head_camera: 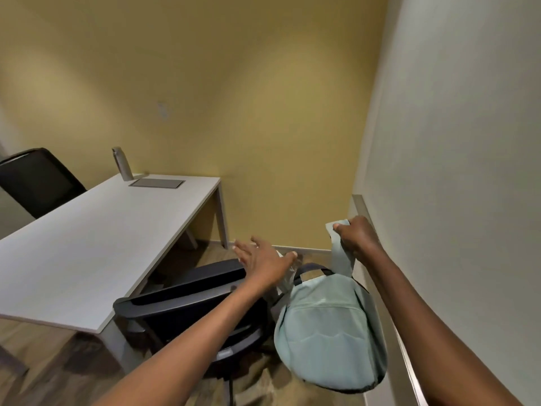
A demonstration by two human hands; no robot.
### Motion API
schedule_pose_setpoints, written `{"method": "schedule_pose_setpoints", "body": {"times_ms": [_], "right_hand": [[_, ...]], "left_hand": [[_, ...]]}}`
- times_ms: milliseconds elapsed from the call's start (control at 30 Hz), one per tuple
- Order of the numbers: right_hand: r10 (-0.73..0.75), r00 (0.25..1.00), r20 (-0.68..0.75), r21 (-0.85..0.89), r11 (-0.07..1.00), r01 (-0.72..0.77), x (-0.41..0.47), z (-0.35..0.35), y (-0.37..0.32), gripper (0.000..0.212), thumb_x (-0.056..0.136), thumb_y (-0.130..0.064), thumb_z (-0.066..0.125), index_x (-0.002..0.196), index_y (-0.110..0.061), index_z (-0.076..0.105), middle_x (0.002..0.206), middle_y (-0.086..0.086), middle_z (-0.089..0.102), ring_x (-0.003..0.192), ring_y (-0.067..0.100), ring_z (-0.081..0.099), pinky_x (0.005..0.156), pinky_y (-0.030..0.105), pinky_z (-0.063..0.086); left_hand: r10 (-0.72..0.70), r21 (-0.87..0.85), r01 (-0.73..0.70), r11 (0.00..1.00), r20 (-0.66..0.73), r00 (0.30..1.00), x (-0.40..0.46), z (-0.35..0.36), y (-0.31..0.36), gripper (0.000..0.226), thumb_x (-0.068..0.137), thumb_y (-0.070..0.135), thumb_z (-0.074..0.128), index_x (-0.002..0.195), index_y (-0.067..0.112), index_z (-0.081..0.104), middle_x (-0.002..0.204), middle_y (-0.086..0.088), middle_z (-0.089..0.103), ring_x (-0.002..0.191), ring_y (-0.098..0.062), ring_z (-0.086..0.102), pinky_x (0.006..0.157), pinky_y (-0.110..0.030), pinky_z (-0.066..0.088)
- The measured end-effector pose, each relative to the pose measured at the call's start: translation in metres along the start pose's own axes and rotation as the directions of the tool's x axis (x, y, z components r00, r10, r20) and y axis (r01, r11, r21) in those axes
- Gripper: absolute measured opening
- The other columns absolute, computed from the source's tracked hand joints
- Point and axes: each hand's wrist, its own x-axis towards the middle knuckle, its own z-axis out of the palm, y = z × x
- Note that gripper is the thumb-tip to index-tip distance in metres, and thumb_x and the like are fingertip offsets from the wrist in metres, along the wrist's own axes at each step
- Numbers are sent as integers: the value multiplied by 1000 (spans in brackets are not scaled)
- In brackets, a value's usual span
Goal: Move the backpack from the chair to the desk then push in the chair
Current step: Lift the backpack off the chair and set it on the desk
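A pale green backpack (328, 329) hangs in the air to the right of a black office chair (187, 300), close to the right wall. My right hand (355, 237) is shut on one of its shoulder straps and holds it up. My left hand (260, 259) is open with fingers spread, hovering over the chair's backrest just left of the backpack's dark top handle. The chair stands at the near right corner of the white desk (87, 244), its seat partly under the desk edge.
A metal water bottle (123, 164) and a grey cable hatch (158, 183) sit at the desk's far end. A second black chair (38, 180) stands behind the desk at left. A white wall with a rail (389, 312) runs close on the right.
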Motion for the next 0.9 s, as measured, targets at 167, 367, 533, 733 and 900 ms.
{"method": "schedule_pose_setpoints", "body": {"times_ms": [167,367,533,733,900], "right_hand": [[-9,998,-66,43,999,12,5,-24,-4,46,92,-33,64,119,4,59,122,22,64,111,39,61,83,37,45],[-44,998,-44,58,997,47,9,-30,-5,27,92,-33,62,97,-8,55,96,11,55,93,30,59,75,34,41],[-77,997,4,44,996,77,15,-38,-7,29,91,-29,66,85,-6,48,84,11,51,78,26,48,67,33,36],[-245,960,134,-245,931,271,8,-52,-17,58,98,-53,48,64,-5,48,64,9,51,66,28,50,57,34,33],[-417,800,431,183,909,375,3,-56,-13,73,87,-70,40,90,-5,75,103,3,75,100,15,65,83,35,47]], "left_hand": [[486,-53,-485,873,4,874,5,17,14,55,88,50,66,132,17,60,137,-6,60,131,-21,51,102,-31,43],[546,-91,-539,837,87,833,7,24,29,22,89,26,72,68,22,64,57,11,58,50,2,49,53,-24,40],[530,-335,-455,825,181,828,3,26,49,13,92,13,68,84,5,75,67,5,73,56,0,62,56,-16,46],[530,-463,-396,793,202,824,-3,20,75,18,94,8,66,91,-8,73,75,-18,74,66,-16,63,65,-25,50],[506,-454,-384,804,183,843,4,0,89,19,96,14,64,92,-1,76,65,1,69,59,-12,52,57,-21,38]]}}
